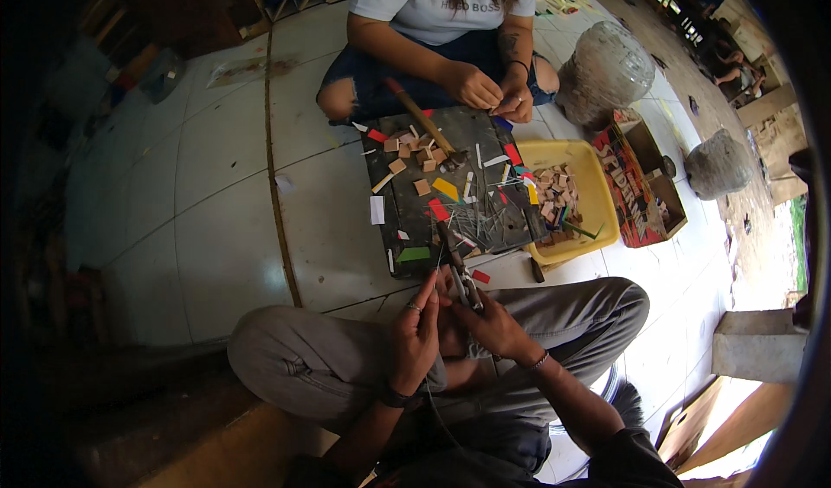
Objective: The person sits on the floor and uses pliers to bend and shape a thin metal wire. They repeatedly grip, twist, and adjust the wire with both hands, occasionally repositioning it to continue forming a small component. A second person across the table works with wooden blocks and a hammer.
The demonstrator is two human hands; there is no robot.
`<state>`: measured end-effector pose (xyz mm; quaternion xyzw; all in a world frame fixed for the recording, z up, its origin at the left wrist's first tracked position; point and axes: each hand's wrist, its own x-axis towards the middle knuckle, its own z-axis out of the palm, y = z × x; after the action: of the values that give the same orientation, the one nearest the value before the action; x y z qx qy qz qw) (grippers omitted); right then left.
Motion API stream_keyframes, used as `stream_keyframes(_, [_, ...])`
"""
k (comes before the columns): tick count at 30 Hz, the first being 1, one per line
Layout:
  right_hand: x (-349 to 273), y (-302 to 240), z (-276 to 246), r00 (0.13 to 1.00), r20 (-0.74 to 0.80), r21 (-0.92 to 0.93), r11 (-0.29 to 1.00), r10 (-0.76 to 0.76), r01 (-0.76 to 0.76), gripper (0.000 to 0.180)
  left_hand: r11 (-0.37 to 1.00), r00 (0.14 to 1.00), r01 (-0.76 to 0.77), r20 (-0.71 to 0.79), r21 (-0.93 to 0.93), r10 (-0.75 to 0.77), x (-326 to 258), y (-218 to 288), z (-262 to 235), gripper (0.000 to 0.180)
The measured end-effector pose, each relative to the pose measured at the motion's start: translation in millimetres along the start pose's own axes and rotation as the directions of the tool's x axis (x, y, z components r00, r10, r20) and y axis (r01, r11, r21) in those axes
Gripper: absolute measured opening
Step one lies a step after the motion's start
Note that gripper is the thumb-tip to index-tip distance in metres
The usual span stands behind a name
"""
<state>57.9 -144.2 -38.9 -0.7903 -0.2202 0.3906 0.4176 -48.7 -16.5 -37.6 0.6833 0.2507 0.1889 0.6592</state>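
My right hand (498, 325) is closed round a pair of dark, worn pliers (457, 263), their jaws pointing away over the near edge of a dark work board (381, 228). Beside them, my left hand (417, 328) pinches a thin wire (439, 256) between its fingertips. The wire's lower end is hidden by the fingers. Just beyond the jaws, several thin metal wires (485, 222) lie loose on the board. Around them are a red piece (439, 209), a yellow piece (445, 188) and a green piece (414, 253). Small wooden blocks (422, 187) lie farther back, by a wooden-handled hammer (415, 111).
Across the board sits another person (441, 20), both hands (493, 94) together over its far edge. A yellow basin (603, 189) of wooden pieces stands at right, beside an open carton (636, 193). Plastic-wrapped bundles (606, 68) rest farther back on white floor tiles (221, 219).
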Motion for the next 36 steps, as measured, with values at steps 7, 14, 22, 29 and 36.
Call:
stream_keyframes(7, [6.0,-7.6,-15.6,0.988,0.101,-0.056,0.992,0.118,-0.113,0.051,0.984,0.996,0.083,0.022,-0.157,-0.081,-1.5,-3.7,0.7,0.040])
stream_keyframes(14, [8.2,-13.3,-22.9,0.993,0.107,-0.134,0.988,-0.056,0.070,0.039,0.956,0.984,0.180,0.056,-0.232,-0.171,-3.5,-6.7,0.4,0.042])
stream_keyframes(22, [9.7,-8.2,-31.6,0.963,0.056,-0.347,0.899,-0.263,0.266,0.031,0.930,0.972,0.231,0.111,-0.286,-0.207,-5.4,-1.5,-0.9,0.046])
stream_keyframes(29, [10.6,-20.4,-36.1,0.987,-0.046,-0.461,0.880,-0.152,0.114,0.042,0.896,0.956,0.293,0.121,-0.333,-0.268,-4.1,10.9,-1.5,0.049])
stream_keyframes(36, [11.7,-35.2,-41.5,0.993,0.061,-0.265,0.958,-0.098,0.111,0.053,0.905,0.973,0.228,0.122,-0.359,-0.197,-0.5,7.1,-3.9,0.052])
